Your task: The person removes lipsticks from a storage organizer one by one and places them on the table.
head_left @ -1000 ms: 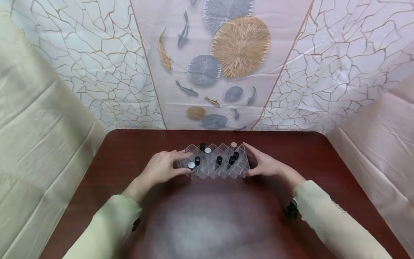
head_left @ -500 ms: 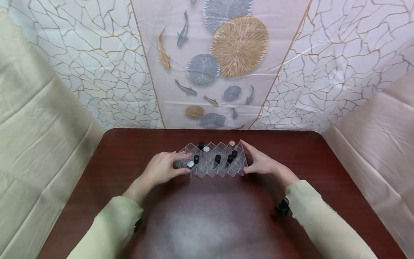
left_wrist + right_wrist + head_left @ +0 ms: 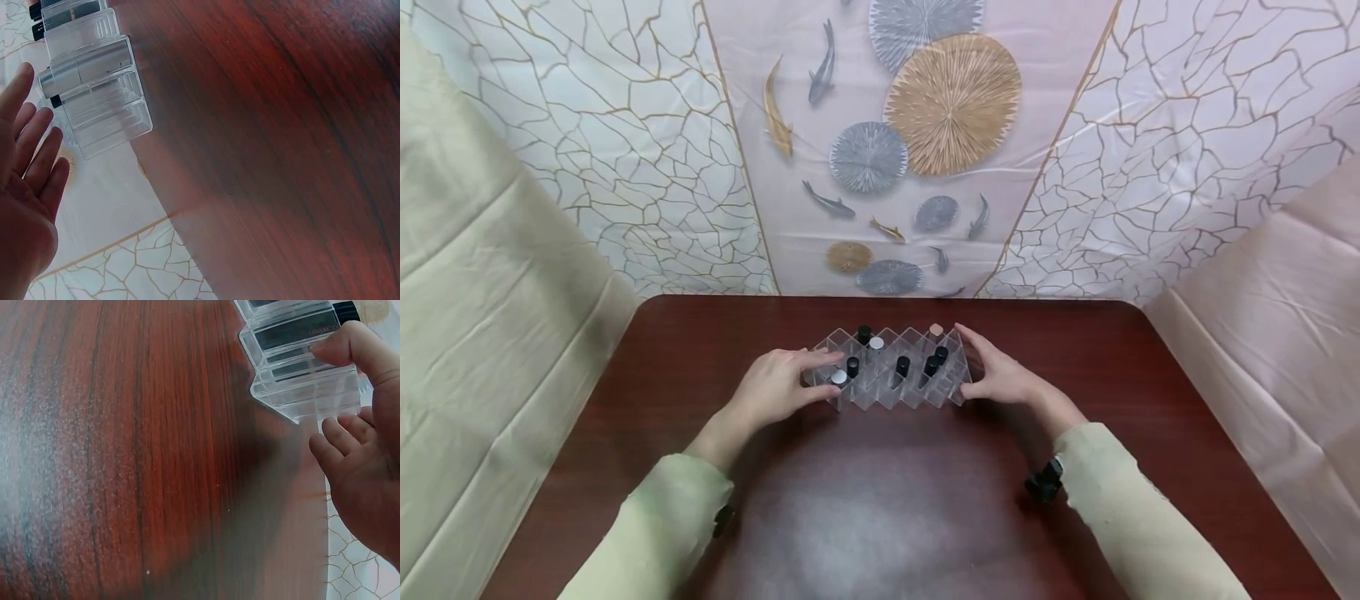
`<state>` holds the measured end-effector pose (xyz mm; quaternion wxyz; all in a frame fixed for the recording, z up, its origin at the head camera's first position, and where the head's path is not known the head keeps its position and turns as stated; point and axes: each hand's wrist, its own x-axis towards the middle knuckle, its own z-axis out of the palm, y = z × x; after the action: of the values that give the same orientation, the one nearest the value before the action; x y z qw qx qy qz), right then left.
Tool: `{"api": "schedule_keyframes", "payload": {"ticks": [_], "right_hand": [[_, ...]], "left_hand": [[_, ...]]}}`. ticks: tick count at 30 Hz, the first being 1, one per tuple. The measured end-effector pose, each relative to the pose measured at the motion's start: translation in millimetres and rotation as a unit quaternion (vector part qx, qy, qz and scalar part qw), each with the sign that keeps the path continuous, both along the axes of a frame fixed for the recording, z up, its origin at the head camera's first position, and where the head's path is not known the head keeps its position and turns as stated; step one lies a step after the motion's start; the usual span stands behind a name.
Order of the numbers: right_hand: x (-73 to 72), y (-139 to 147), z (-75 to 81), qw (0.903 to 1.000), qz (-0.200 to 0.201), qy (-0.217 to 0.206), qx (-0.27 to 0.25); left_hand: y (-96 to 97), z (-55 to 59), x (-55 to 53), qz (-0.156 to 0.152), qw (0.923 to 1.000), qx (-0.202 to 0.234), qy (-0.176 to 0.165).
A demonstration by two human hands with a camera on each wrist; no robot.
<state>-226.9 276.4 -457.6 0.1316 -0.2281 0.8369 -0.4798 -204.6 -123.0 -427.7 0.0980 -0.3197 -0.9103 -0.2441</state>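
Note:
A clear lipstick holder (image 3: 880, 393) with diamond-shaped slots stands between my hands on the table. It carries several tubes with black caps (image 3: 902, 366), two with white or silver tops, and one with a peach cap (image 3: 936, 332). My left hand (image 3: 771, 383) spans its left end, thumb by the silver tube (image 3: 87, 69) at the front corner, fingers over the top. At the other end, my right hand (image 3: 1011, 377) grips the side, thumb pressed near a dark tube (image 3: 297, 331) and fingers bent round toward the back.
Dark red wood table (image 3: 880, 492) extends in front of the holder. Behind it rises a printed cloth backdrop (image 3: 955, 100), with beige cloth panels (image 3: 497, 333) on both sides. A black wrist device (image 3: 1045, 482) hangs at the right sleeve.
The whole head view shifts slightly, and the right forearm swings a little inward. Both hands keep their places at the ends of the holder.

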Motion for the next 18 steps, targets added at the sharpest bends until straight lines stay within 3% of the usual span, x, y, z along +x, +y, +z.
{"api": "schedule_keyframes", "payload": {"ticks": [18], "right_hand": [[-1.4, 0.3, 6.0, 0.9996, 0.001, -0.021, 0.020]], "left_hand": [[-1.7, 1.0, -1.3, 0.005, 0.9999, -0.011, -0.007]]}}
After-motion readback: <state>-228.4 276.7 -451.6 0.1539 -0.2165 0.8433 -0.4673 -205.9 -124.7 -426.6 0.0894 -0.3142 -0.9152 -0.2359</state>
